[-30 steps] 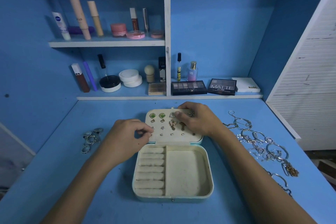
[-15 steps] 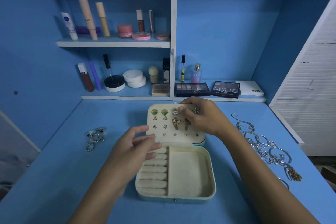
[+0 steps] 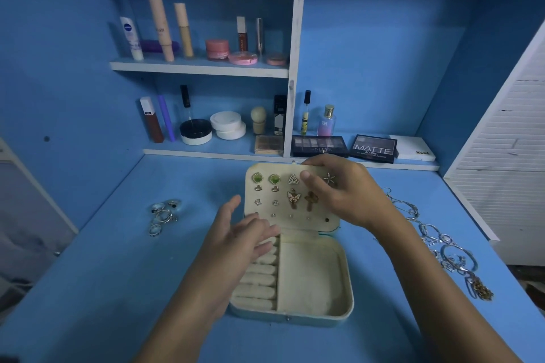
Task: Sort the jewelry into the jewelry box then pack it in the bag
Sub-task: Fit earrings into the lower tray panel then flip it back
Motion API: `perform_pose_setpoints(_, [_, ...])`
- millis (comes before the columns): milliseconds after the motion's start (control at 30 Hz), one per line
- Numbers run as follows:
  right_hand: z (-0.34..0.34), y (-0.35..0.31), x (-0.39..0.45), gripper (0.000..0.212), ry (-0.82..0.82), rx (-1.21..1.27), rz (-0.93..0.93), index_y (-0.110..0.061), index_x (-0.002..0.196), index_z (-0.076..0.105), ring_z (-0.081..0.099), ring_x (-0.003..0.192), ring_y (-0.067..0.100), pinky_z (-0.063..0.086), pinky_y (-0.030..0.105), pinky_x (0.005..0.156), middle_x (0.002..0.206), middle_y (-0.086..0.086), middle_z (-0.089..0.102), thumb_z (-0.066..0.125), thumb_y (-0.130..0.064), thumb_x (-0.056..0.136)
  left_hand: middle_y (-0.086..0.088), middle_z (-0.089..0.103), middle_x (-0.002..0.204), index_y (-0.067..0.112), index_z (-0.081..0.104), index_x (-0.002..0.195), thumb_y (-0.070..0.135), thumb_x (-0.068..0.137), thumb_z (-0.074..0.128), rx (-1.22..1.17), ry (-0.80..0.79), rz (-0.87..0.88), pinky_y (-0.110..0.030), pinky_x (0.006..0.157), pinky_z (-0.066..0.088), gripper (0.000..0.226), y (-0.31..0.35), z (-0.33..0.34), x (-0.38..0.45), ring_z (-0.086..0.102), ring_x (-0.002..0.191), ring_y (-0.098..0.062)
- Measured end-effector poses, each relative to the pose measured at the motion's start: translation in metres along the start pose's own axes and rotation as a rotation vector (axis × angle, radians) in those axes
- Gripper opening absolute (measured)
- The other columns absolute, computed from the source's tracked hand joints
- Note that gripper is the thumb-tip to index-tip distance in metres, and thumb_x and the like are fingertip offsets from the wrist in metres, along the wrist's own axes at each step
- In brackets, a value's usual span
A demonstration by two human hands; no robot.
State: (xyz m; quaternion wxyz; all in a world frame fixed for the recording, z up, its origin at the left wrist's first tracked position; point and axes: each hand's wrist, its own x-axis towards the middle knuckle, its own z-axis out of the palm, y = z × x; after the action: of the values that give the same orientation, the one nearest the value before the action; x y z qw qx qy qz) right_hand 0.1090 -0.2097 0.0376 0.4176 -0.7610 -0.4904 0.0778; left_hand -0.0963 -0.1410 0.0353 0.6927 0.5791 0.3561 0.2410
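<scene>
A person's left hand (image 3: 239, 240) hovers flat, fingers straight and holding nothing, over the near-left corner of an open jewelry box (image 3: 312, 280), while the right hand (image 3: 342, 188) grips the top edge of the box's raised lid (image 3: 265, 215), fingers curled over the rim and thumb pressed on its face. The right hand hides the lid's far-right corner and part of a star-shaped earring (image 3: 329, 179); the left hand covers the upper ring rolls (image 3: 256, 283) and the lid's lower-left studs. The smallest studs are too fine to make out.

The box is pale cream with a light blue shell, its lid set with rows of earrings: two green ones (image 3: 265, 178), a triangle, a butterfly (image 3: 293, 197). Its right compartment lies bare.

The box sits on a blue desk (image 3: 103, 289). Left of the box, well apart, lies a cluster of rings (image 3: 163, 216); right of it, a tangle of silver chains (image 3: 442, 247) trails toward the frame's edge. Behind the box, shelves hold cosmetics.
</scene>
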Motion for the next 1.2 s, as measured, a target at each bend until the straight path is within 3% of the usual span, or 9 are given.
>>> perform_pose_setpoints(100, [-0.003, -0.008, -0.009, 0.012, 0.006, 0.042, -0.043, -0.035, 0.099, 0.068, 0.063, 0.086, -0.001, 0.047, 0.012, 0.068, 0.089, -0.017, 0.069, 0.060, -0.043, 0.095, 0.004, 0.069, 0.108, 0.031, 0.014, 0.155, 0.012, 0.100, 0.051, -0.102, 0.008, 0.009, -0.027, 0.092, 0.051, 0.069, 0.000, 0.004, -0.003, 0.071, 0.101, -0.012])
perform_pose_setpoints(267, [-0.005, -0.015, -0.029, 0.022, 0.027, 0.042, -0.133, -0.032, 0.100, 0.071, 0.061, 0.091, -0.003, 0.041, 0.008, 0.073, 0.097, -0.024, 0.067, 0.055, -0.045, 0.094, 0.002, 0.065, 0.117, 0.038, 0.007, 0.155, 0.021, 0.099, 0.053, -0.259, 0.025, 0.011, -0.041, 0.110, 0.043, 0.075, -0.005, 0.006, -0.007, 0.070, 0.106, -0.015])
perform_pose_setpoints(400, [-0.004, -0.017, -0.048, 0.026, 0.015, 0.059, -0.216, -0.029, 0.100, 0.073, 0.062, 0.107, 0.006, 0.046, 0.020, 0.089, 0.104, -0.020, 0.068, 0.053, -0.044, 0.093, -0.005, 0.065, 0.128, 0.037, 0.013, 0.155, 0.031, 0.082, 0.064, -0.368, 0.032, 0.007, -0.037, 0.103, 0.046, 0.089, -0.011, 0.006, -0.012, 0.070, 0.106, -0.016])
perform_pose_setpoints(533, [-0.001, -0.017, -0.066, 0.022, -0.019, 0.079, -0.283, -0.026, 0.098, 0.075, 0.062, 0.110, 0.011, 0.047, 0.024, 0.092, 0.106, -0.014, 0.069, 0.057, -0.037, 0.091, -0.009, 0.065, 0.129, 0.029, 0.025, 0.154, 0.034, 0.078, 0.076, -0.453, 0.025, -0.004, -0.035, 0.096, 0.050, 0.092, -0.016, 0.002, -0.017, 0.068, 0.110, -0.018])
perform_pose_setpoints(633, [0.001, -0.014, -0.076, 0.018, -0.059, 0.074, -0.287, -0.028, 0.096, 0.076, 0.062, 0.111, 0.013, 0.048, 0.027, 0.087, 0.109, -0.013, 0.069, 0.062, -0.033, 0.087, -0.010, 0.068, 0.124, 0.027, 0.025, 0.154, 0.033, 0.076, 0.066, -0.492, 0.038, -0.013, -0.038, 0.099, 0.050, 0.088, -0.019, 0.001, -0.019, 0.069, 0.109, -0.020])
perform_pose_setpoints(800, [0.003, -0.010, -0.087, 0.017, -0.147, 0.086, -0.292, -0.030, 0.093, 0.077, 0.061, 0.112, 0.016, 0.046, 0.020, 0.087, 0.112, -0.012, 0.067, 0.065, -0.031, 0.081, 0.004, 0.076, 0.104, 0.029, 0.024, 0.153, 0.014, 0.095, 0.054, -0.502, 0.049, -0.027, -0.040, 0.100, 0.049, 0.067, -0.022, 0.000, -0.022, 0.071, 0.103, -0.017])
perform_pose_setpoints(1033, [0.004, -0.009, -0.091, 0.019, -0.212, 0.019, -0.327, -0.026, 0.093, 0.078, 0.059, 0.115, 0.015, 0.046, 0.024, 0.091, 0.115, -0.010, 0.066, 0.067, -0.034, 0.080, 0.000, 0.065, 0.118, 0.017, 0.032, 0.151, -0.001, 0.099, 0.039, -0.414, 0.057, -0.095, -0.033, 0.084, 0.054, 0.055, -0.029, 0.001, -0.020, 0.065, 0.107, -0.017])
perform_pose_setpoints(1200, [-0.005, -0.023, -0.071, 0.021, -0.155, 0.034, -0.297, -0.023, 0.091, 0.078, 0.062, 0.111, 0.013, 0.046, 0.023, 0.092, 0.109, -0.008, 0.070, 0.064, -0.038, 0.086, -0.003, 0.068, 0.120, 0.016, 0.037, 0.149, -0.004, 0.094, 0.041, -0.353, 0.067, -0.085, -0.039, 0.094, 0.054, 0.058, -0.032, 0.000, -0.019, 0.066, 0.110, -0.019])
